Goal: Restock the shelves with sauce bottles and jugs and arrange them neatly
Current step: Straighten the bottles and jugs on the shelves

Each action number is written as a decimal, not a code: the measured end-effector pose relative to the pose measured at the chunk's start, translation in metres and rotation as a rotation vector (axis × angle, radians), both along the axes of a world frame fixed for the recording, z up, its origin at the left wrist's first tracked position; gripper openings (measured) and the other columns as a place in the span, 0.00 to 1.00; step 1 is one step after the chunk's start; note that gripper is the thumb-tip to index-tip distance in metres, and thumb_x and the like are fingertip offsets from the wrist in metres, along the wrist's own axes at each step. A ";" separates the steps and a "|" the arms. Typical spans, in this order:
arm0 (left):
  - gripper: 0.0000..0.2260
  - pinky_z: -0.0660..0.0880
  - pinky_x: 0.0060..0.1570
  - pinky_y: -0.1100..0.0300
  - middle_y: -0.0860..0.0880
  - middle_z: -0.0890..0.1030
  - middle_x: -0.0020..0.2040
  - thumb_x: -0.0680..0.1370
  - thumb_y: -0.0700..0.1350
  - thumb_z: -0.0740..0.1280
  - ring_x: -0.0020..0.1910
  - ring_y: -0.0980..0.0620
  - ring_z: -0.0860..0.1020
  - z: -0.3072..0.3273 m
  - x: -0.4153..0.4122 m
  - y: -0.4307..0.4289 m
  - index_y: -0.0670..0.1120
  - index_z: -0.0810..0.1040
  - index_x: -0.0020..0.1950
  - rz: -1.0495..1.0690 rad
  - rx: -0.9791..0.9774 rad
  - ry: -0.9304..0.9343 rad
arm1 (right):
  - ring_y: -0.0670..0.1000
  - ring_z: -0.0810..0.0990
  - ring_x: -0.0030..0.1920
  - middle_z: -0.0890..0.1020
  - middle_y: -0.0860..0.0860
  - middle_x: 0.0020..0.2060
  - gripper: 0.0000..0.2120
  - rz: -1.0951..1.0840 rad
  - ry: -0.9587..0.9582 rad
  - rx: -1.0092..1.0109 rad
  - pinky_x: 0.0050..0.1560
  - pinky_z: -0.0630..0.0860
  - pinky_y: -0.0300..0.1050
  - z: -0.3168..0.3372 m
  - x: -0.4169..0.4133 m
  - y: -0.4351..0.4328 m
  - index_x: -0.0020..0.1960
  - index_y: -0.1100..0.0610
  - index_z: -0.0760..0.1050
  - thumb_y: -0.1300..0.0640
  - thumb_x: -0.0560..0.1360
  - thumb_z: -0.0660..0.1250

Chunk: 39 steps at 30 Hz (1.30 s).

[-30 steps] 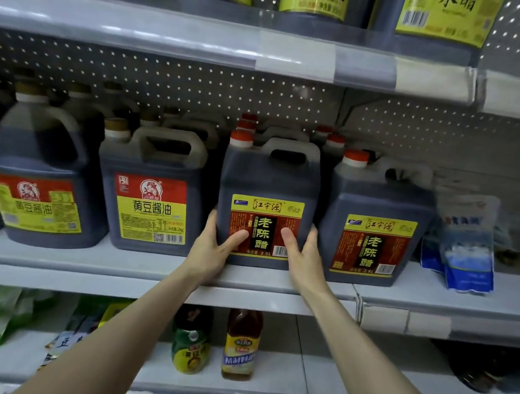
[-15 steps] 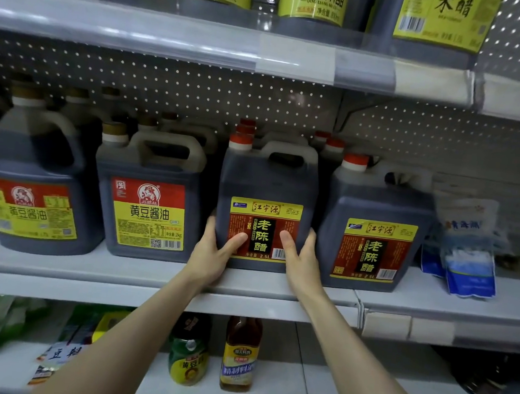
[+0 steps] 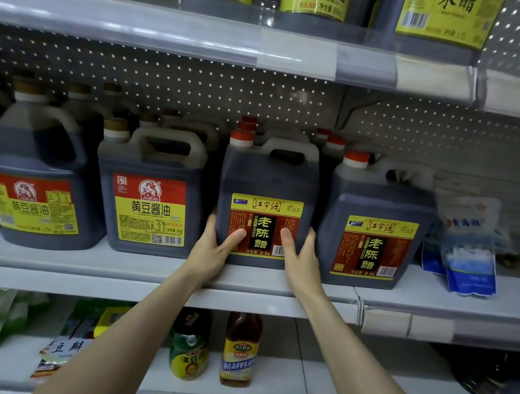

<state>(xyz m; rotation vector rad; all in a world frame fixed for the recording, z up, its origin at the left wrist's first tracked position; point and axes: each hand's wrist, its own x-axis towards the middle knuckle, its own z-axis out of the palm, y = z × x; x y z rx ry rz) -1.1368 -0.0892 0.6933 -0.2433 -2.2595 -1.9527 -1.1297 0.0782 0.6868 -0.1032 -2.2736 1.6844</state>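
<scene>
On the middle shelf (image 3: 73, 262), a rounded soy sauce jug (image 3: 35, 158) and a square soy sauce jug (image 3: 152, 168) stand at left. Just beside them, a person's left hand (image 3: 213, 251) grasps a vinegar jug (image 3: 269, 179) at its lower left edge, thumb on the label. The right hand (image 3: 303, 258) grasps the opposite edge likewise. The jug stands upright near the shelf front, beside a second vinegar jug (image 3: 377, 204). Blue-and-white pouches (image 3: 470, 256) lean at far right.
</scene>
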 end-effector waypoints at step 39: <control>0.24 0.70 0.62 0.59 0.52 0.77 0.63 0.77 0.52 0.65 0.61 0.53 0.75 -0.001 -0.002 -0.002 0.49 0.64 0.72 0.016 -0.020 -0.006 | 0.53 0.68 0.71 0.69 0.49 0.72 0.43 0.027 -0.027 0.009 0.71 0.66 0.56 0.003 0.002 -0.002 0.78 0.49 0.52 0.30 0.68 0.54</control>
